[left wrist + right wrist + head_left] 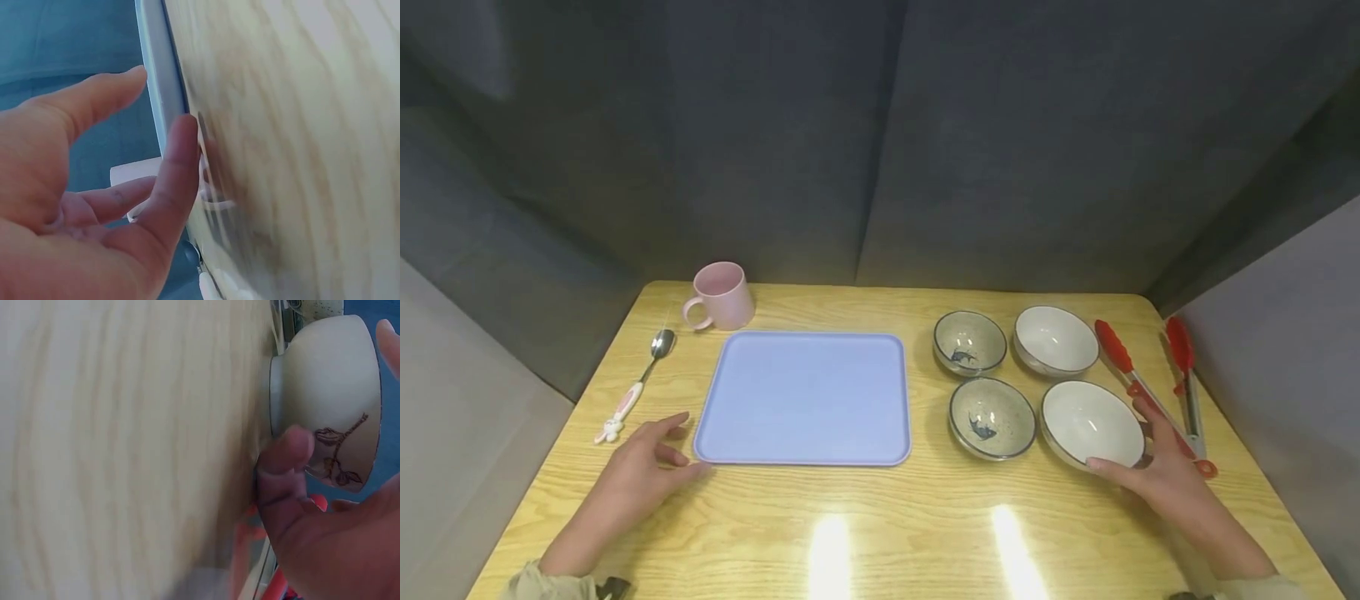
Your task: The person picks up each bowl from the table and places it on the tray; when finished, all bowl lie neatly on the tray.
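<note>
My right hand [1172, 475] is at the nearer white bowl [1093, 423], thumb at its front and fingers by its right side. In the right wrist view, the bowl [334, 381] has a brown branch pattern outside and stands on the table; a small gap shows between thumb tip and rim. One bent finger [284, 462] is beside its wall; contact cannot be made out. My left hand [640, 471], fingers spread and loosely bent, holds nothing beside the near left corner of a light-blue tray [805, 400]. The tray's edge [164, 75] shows behind those fingers.
A pink mug [724, 297] stands behind the tray, and a rabbit-handled spoon [640, 385] lies left. Two grey fish-patterned bowls [970, 342] and another white bowl [1056, 337] neighbour the nearer white one. Red-tipped tongs [1150, 396] and a second pair [1187, 387] lie far right.
</note>
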### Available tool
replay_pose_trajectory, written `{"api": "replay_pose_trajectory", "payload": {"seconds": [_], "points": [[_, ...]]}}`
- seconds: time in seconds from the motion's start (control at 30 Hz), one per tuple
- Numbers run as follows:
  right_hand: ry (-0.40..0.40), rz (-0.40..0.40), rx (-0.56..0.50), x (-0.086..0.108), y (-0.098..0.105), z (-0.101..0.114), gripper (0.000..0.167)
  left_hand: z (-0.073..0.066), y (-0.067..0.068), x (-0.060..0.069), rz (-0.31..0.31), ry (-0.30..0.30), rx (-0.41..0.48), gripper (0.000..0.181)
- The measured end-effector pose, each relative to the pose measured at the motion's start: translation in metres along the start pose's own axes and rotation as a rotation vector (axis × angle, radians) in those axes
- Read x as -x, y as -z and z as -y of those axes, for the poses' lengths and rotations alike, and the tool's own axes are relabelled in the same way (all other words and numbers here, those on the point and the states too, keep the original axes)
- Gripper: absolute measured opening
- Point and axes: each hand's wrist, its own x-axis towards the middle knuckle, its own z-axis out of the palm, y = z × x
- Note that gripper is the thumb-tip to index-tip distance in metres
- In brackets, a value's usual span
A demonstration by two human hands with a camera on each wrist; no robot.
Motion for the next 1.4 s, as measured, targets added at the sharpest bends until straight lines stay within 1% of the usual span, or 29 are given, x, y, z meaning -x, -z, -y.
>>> {"api": "replay_pose_trajectory", "payload": {"seconds": [0.13, 0.33, 0.4, 0.53, 0.6, 0.7, 0.87, 0.93, 1.13, 1.27, 1.4], "points": [[0.029, 0.019, -0.041, 0.001, -0.003, -0.002, 0.131, 0.001, -0.001, 0.0, 0.021, 0.013, 0.012, 0.097], [0.031, 0.045, -0.018, -0.001, -0.009, -0.001, 0.138, 0.001, -0.004, 0.0, 0.023, -0.002, 0.03, 0.093], [0.025, 0.043, -0.003, -0.001, -0.011, 0.0, 0.141, 0.001, -0.005, 0.0, 0.027, -0.006, 0.046, 0.092], [0.027, 0.03, -0.01, -0.001, -0.014, 0.002, 0.144, -0.001, -0.007, -0.001, 0.024, -0.015, 0.059, 0.09], [0.036, 0.02, -0.004, 0.0, -0.016, 0.002, 0.143, -0.001, -0.007, -0.001, 0.017, -0.022, 0.064, 0.087], [0.059, 0.003, 0.006, 0.001, -0.018, 0.002, 0.137, -0.002, -0.008, -0.001, 0.009, -0.034, 0.071, 0.083], [0.095, -0.02, 0.006, 0.001, -0.019, 0.0, 0.127, -0.002, -0.009, -0.002, 0.016, -0.026, 0.077, 0.086], [0.092, -0.036, 0.019, 0.001, -0.02, 0.0, 0.126, -0.002, -0.009, -0.004, 0.014, -0.027, 0.08, 0.088], [0.085, -0.085, 0.035, 0.002, -0.02, -0.003, 0.123, -0.004, -0.011, -0.008, -0.003, -0.055, 0.091, 0.086], [0.09, -0.098, 0.039, 0.003, -0.02, -0.004, 0.123, -0.004, -0.012, -0.009, -0.006, -0.048, 0.085, 0.084], [0.082, -0.086, 0.019, 0.002, -0.019, -0.004, 0.123, -0.005, -0.013, -0.008, -0.008, -0.039, 0.09, 0.083]]}}
